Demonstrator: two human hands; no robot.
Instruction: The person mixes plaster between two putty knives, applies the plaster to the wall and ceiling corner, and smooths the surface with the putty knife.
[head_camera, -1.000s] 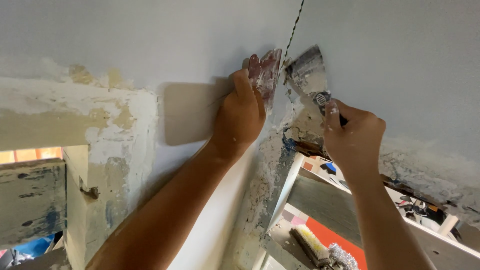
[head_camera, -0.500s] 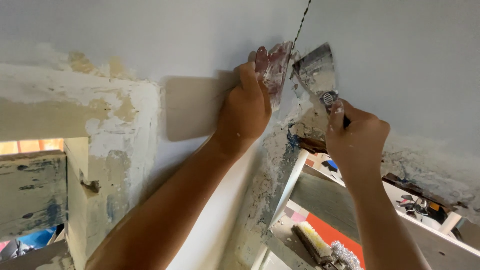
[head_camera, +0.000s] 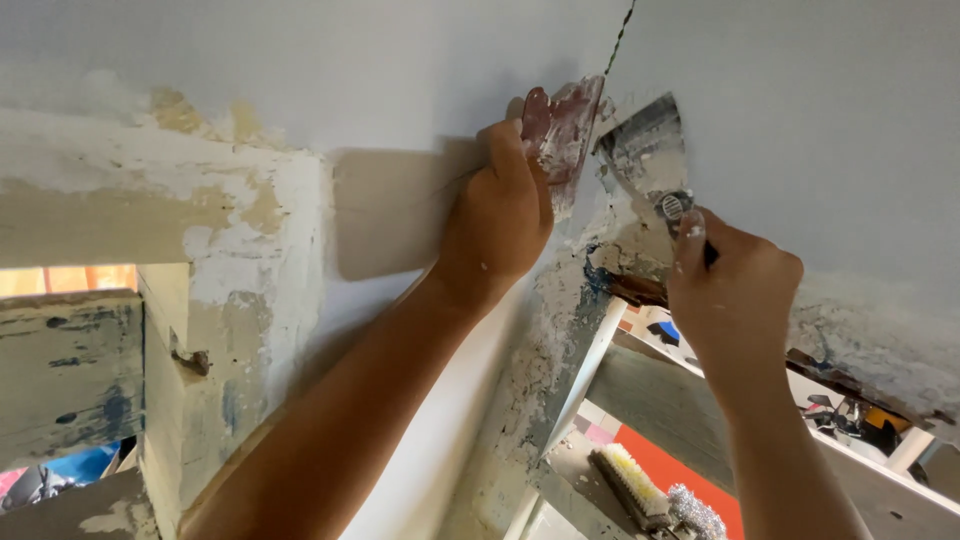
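My left hand is raised to the pale ceiling and grips a wide flat plaster board, its reddish, plaster-smeared edge sticking up past my fingers. My right hand holds a metal putty knife by its handle. The blade is pressed against the ceiling beside a dark crack, just right of the board. Both blades nearly touch.
A rough, patchy plastered beam runs at the left. A worn concrete post drops below my hands. Far below lie a brush and an orange floor patch. Weathered planks sit lower left.
Both hands have shifted slightly up and right along the ceiling. The putty knife blade has swung closer to the crack.
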